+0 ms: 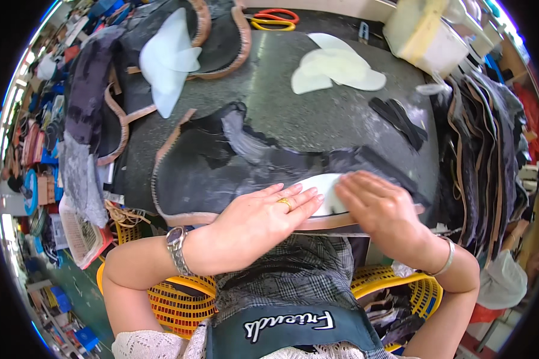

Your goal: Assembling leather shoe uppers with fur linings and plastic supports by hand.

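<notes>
A flat black piece with a tan edge band, like a shoe or boot upper (197,173), lies spread over the near part of the dark table. On its near edge rests a thin white rounded sheet (327,190), partly hidden under my fingers. My left hand (260,218) lies flat on the sheet's left side, fingers stretched out. From the other side, my right hand (380,206) presses its straight, close-set fingertips onto the sheet's right part. Neither hand is wrapped round anything.
White curved sheets (341,67) lie at the far middle, more white sheets (169,63) at the far left on black pieces. Scissors (274,19), black strips (401,122) and a white container (428,39) sit around. Dark pieces (482,161) hang at right; yellow baskets (182,305) stand below.
</notes>
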Demonstrator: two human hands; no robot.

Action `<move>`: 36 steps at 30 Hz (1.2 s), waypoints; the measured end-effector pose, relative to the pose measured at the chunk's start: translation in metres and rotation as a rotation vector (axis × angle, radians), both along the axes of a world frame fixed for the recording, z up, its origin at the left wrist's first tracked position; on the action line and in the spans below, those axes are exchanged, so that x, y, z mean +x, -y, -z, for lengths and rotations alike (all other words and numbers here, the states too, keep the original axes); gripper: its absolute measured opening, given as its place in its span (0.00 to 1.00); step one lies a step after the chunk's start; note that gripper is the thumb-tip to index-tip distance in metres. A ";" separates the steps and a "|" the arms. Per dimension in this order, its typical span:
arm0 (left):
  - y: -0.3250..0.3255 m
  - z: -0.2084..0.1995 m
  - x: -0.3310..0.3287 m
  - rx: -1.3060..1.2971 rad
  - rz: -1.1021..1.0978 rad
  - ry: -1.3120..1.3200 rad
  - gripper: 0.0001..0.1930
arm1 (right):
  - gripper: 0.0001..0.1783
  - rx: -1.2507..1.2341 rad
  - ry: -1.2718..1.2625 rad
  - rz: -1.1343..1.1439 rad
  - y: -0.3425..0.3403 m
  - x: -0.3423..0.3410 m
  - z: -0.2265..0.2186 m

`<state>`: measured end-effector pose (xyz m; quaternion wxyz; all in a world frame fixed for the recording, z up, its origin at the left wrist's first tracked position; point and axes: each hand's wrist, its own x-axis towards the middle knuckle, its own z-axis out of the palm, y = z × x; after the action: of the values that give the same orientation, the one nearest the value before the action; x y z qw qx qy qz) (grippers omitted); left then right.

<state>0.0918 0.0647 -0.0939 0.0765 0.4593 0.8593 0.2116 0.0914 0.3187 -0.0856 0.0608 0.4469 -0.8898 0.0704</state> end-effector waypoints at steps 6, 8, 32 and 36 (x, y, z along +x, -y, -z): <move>0.047 -0.039 -0.042 0.241 -0.300 -0.126 0.19 | 0.24 0.347 0.119 0.287 -0.015 -0.026 -0.047; 0.080 -0.025 -0.073 0.311 -0.629 -0.361 0.12 | 0.27 0.159 0.201 0.249 0.005 -0.045 -0.065; 0.170 0.071 -0.154 -0.217 -0.515 -0.572 0.26 | 0.07 -0.739 -0.121 1.024 0.388 -0.325 0.088; 0.194 0.085 -0.140 -0.380 -0.615 -0.619 0.24 | 0.09 -0.908 -0.104 1.226 0.395 -0.276 0.058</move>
<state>-0.0480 -0.1291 -0.1785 -0.1666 0.2032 0.9613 -0.0833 -0.1846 -0.0763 -0.1441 0.3086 -0.1928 -0.8584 0.3615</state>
